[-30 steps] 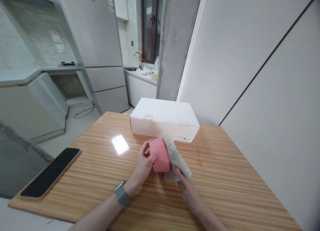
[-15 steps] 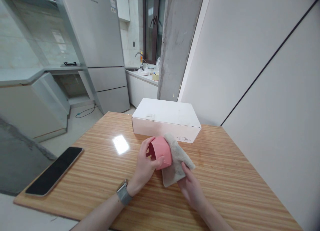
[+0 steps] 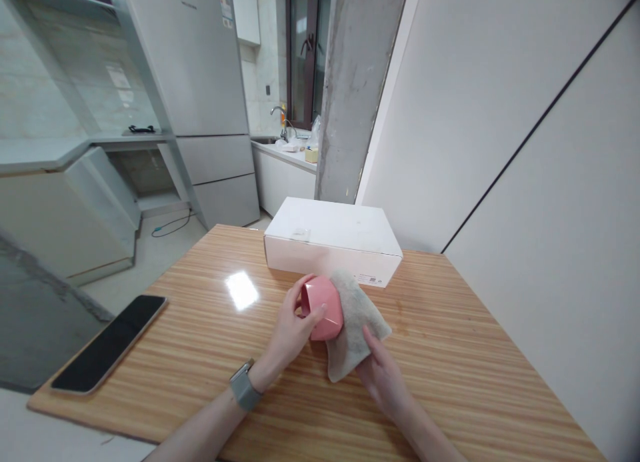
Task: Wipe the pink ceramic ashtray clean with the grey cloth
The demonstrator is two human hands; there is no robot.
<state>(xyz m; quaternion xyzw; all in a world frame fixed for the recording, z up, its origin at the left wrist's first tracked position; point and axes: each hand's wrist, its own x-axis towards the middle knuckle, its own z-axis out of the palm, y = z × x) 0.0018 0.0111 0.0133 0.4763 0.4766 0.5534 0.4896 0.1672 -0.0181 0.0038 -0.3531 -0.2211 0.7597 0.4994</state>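
Note:
A pink faceted cup-like container [image 3: 326, 307] is tipped on its side, its opening facing left. My left hand [image 3: 296, 317] is closed around it, thumb on the near face and fingers at the rim. Against the container's right end lies a grey cloth [image 3: 356, 322], which hides that end. My right hand [image 3: 377, 365] grips the cloth, with its thumb on top and the other fingers hidden underneath. Both hands are over the wooden table [image 3: 440, 355].
Just beyond my hands, a white cardboard box [image 3: 333, 229] stands on the table. A black phone-like slab [image 3: 110, 345] lies near the left edge. A white wall [image 3: 525, 182] borders the right side. Farther back are a fridge [image 3: 207, 82] and a sink counter [image 3: 285, 172].
The pink container has turned slightly in my left hand, so less of its opening shows. The cloth has shifted slightly, its lower corner hanging a little nearer to me.

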